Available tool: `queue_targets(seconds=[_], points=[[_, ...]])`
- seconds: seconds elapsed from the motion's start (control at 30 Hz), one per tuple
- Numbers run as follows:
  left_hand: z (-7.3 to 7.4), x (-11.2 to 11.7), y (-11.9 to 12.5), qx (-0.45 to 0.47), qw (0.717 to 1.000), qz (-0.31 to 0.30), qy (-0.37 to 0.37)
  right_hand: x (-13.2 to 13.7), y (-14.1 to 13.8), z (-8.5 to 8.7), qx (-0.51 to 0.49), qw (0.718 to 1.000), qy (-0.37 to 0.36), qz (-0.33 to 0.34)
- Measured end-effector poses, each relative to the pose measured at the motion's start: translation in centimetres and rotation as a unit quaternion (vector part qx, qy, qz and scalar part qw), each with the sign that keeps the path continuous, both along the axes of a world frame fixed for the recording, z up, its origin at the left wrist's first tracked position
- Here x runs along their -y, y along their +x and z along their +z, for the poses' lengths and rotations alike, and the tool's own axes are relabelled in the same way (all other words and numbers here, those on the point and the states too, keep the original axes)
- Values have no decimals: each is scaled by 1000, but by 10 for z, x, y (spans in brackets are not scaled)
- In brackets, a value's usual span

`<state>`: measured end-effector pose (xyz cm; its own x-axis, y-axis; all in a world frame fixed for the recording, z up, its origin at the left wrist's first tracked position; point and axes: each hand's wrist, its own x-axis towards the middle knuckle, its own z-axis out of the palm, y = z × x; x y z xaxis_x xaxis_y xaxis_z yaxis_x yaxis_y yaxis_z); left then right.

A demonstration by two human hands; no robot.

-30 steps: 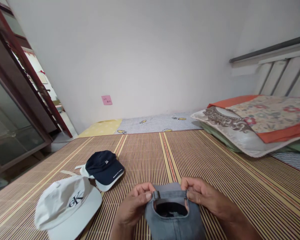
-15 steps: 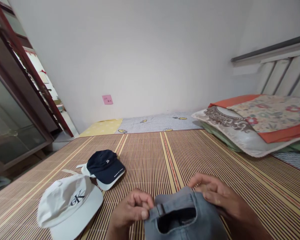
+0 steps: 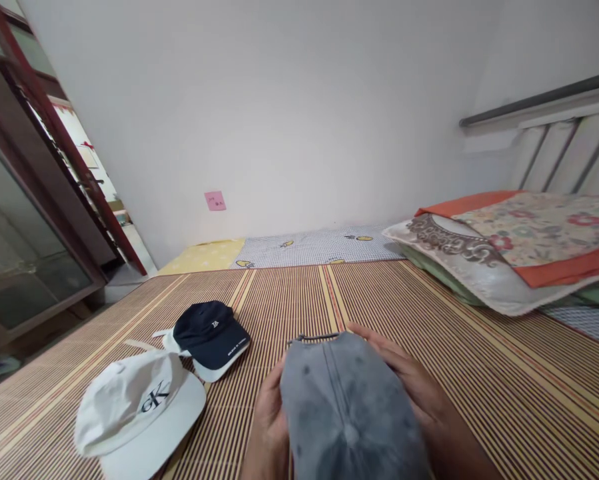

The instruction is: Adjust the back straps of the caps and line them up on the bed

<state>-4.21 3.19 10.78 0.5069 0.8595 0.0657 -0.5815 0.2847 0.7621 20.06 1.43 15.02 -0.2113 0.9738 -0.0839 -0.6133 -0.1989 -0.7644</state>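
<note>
A faded grey-blue baseball cap is held at the bottom centre, its crown facing up and the strap edge pointing away from me. My left hand grips its left side, with the fingers partly hidden behind the cloth. On the other side my right hand is closed round the cap, one finger reaching along the far edge. To the left lie a white cap with black CK letters and a navy cap with a small white logo. A further white cap shows partly under the navy one.
A striped bamboo mat covers the bed. Folded bedding with a floral cover is stacked at the right, near a radiator. A pink note is on the wall, and a glass-fronted cabinet stands at the left.
The grey-blue cap has been tipped so its crown top shows and its back opening no longer faces me. Both hands have shifted from the strap area to the cap's sides.
</note>
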Motion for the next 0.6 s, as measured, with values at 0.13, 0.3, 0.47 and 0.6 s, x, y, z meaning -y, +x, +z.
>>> queue_targets(seconds=[0.13, 0.3, 0.47, 0.6], points=[[-27, -22, 4, 133, 985, -25, -107, -36, -2, -52, -2, 1000, -26, -10], [-40, -22, -1, 166, 979, -15, -115, -38, 8, -67, -6, 1000, -25, 9], [-36, -1, 8, 182, 980, -49, -69, -26, 13, -56, -40, 999, 26, 19], [-36, 11, 24, 159, 980, -98, -67, -24, 20, -53, -57, 998, 16, 2]])
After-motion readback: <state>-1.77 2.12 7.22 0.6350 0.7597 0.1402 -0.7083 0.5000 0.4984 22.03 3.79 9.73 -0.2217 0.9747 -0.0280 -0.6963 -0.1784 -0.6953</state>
